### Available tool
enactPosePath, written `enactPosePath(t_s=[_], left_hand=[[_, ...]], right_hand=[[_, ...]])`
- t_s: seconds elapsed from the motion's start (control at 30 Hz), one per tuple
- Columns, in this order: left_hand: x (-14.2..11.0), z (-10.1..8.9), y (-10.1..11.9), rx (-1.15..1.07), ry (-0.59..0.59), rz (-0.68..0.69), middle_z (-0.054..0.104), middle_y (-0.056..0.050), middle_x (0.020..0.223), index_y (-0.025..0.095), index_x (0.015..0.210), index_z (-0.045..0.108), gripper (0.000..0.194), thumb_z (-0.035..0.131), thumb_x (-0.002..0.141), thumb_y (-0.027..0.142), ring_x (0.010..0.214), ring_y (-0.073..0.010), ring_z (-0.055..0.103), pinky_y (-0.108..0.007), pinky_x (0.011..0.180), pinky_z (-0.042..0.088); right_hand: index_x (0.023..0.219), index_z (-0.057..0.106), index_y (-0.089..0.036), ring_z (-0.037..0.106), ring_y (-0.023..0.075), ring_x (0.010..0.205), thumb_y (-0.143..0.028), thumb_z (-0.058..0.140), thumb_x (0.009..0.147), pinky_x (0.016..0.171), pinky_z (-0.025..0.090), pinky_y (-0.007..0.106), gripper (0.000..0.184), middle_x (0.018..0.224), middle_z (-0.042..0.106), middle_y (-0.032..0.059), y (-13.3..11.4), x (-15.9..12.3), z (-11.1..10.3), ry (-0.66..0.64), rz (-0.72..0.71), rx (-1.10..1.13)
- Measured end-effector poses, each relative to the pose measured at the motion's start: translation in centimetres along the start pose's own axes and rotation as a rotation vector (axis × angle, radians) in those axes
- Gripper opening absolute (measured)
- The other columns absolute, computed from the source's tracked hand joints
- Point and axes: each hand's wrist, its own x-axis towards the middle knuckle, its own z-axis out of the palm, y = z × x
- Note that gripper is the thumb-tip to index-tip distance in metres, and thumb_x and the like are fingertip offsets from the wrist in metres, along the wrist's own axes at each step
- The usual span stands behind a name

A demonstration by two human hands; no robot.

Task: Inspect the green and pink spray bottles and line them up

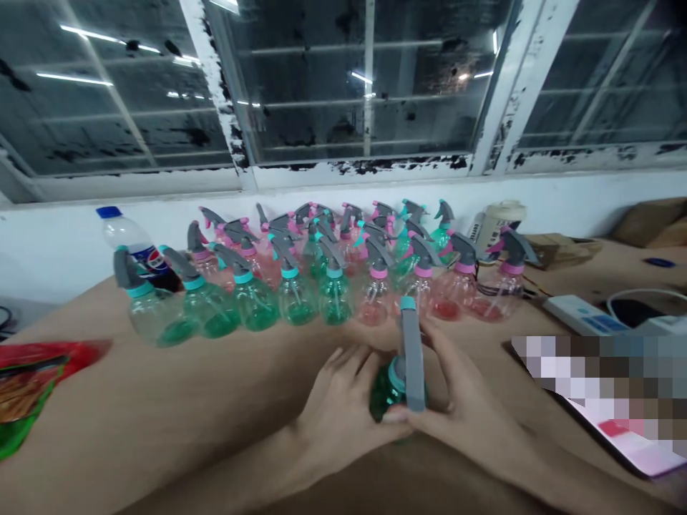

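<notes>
A green spray bottle (pixel 382 395) with a grey and teal trigger head (pixel 413 357) stands upright between my hands, close to me. My left hand (pixel 340 404) wraps the left side of its round body. On the other side, my right hand (pixel 472 411) grips it, with the thumb at the rear end of the spray head and the fingers curled around the front. Much of the bottle's body is hidden by my hands. Just beyond stands a front row of similar bottles, such as a green one (pixel 256 304) with a teal collar and a pinkish one (pixel 374 304) with a pink collar.
More spray bottles crowd behind, against the wall below the window. A Pepsi bottle (pixel 132 239) is at the back left, and a red packet (pixel 32 379) lies at left. At right are a cup (pixel 499 214), a white power strip (pixel 582 315) and a lit tablet-like screen (pixel 617 429).
</notes>
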Motion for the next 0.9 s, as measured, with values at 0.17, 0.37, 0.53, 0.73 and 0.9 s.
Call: enactPosePath(t_s=[0.17,0.37,0.53,0.73,0.9], left_hand=[[1.1,2.0,0.8,0.023,-0.023,-0.03,0.062,-0.006,0.077,0.019,0.083,0.059,0.043,0.059,0.071,0.061,0.074,-0.0261,0.061,-0.046,0.071,0.05],[0.7,2.6,0.5,0.008,0.054,0.006,0.063,-0.011,0.086,0.014,0.101,0.059,0.071,0.044,0.071,0.076,0.08,-0.0295,0.061,-0.048,0.075,0.048],[-0.9,2.4,-1.2,-0.061,-0.141,0.01,0.061,-0.013,0.106,0.015,0.116,0.052,0.053,0.042,0.086,0.058,0.097,-0.0305,0.057,-0.049,0.083,0.045],[-2.7,3.1,-4.1,-0.109,-0.2,-0.113,0.055,-0.009,0.117,0.021,0.122,0.044,0.034,0.046,0.091,0.035,0.107,-0.0252,0.053,-0.044,0.089,0.044],[-3.0,3.8,-5.6,-0.102,-0.172,-0.206,0.052,-0.007,0.118,0.023,0.12,0.044,0.029,0.044,0.093,0.033,0.11,-0.0245,0.05,-0.045,0.093,0.041]], right_hand=[[0.124,0.039,-0.021,0.053,0.0296,0.112,-0.036,0.062,0.073,0.089,0.046,0.047,0.059,0.122,0.053,0.0127,-0.3,1.1,0.1,0.073,0.08,0.075],[0.103,0.047,-0.022,0.06,0.0179,0.074,-0.028,0.056,0.075,0.069,0.051,0.035,0.029,0.084,0.059,0.002,0.4,1.8,-0.3,0.072,0.16,0.214],[0.09,0.049,-0.025,0.056,0.0152,0.069,-0.019,0.049,0.07,0.065,0.05,0.03,0.02,0.077,0.054,-0.0016,0.9,2.2,-0.9,0.043,0.069,0.339],[0.094,0.049,-0.028,0.05,0.0129,0.055,-0.018,0.047,0.07,0.055,0.047,0.028,0.025,0.072,0.052,-0.0034,1.2,2.9,-0.6,0.006,0.098,0.358],[0.093,0.047,-0.027,0.045,0.013,0.048,-0.017,0.048,0.068,0.047,0.043,0.028,0.027,0.065,0.05,-0.0043,1.8,3.5,-0.2,0.003,0.037,0.375]])
